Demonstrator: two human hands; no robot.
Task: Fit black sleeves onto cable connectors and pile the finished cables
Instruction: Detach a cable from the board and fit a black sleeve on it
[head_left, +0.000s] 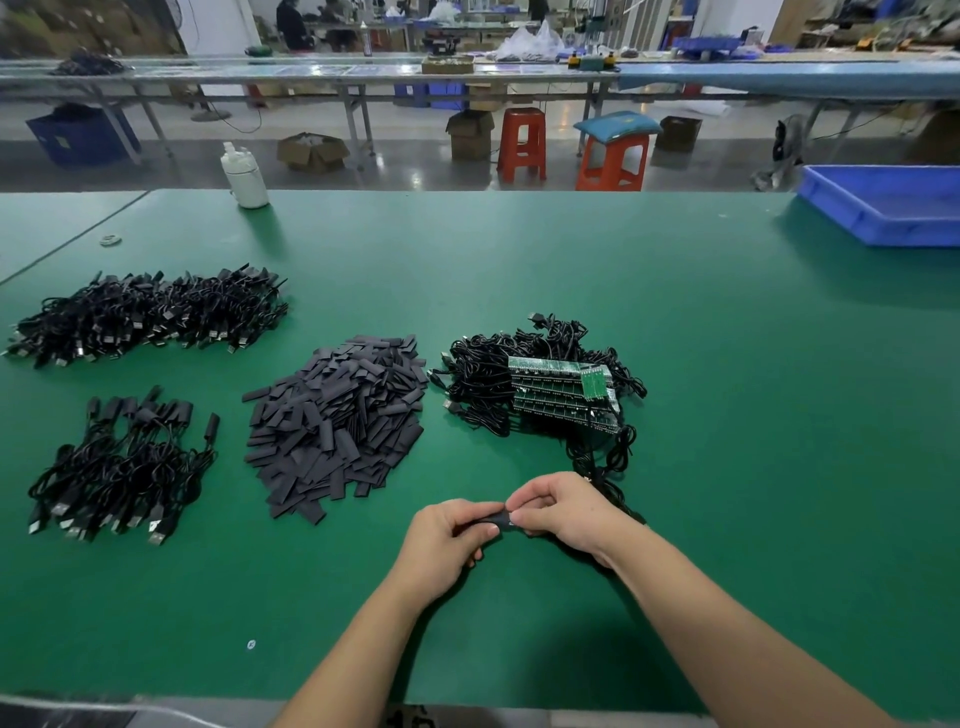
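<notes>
Low over the green table, my left hand (448, 540) and my right hand (563, 512) meet. Between their fingertips they pinch one black sleeve (497, 519). A black cable (605, 483) runs from my right hand back to the heap of unsleeved cables with green circuit boards (545, 384). A pile of loose flat black sleeves (337, 421) lies left of that heap. Two piles of sleeved cables lie at the left, a small near one (122, 467) and a larger far one (150, 312). The connector inside the sleeve is hidden.
A white bottle (245, 176) stands at the table's far edge. A blue plastic tray (883, 202) sits at the far right corner. Beyond the table are red stools (522, 143), cardboard boxes and other work benches.
</notes>
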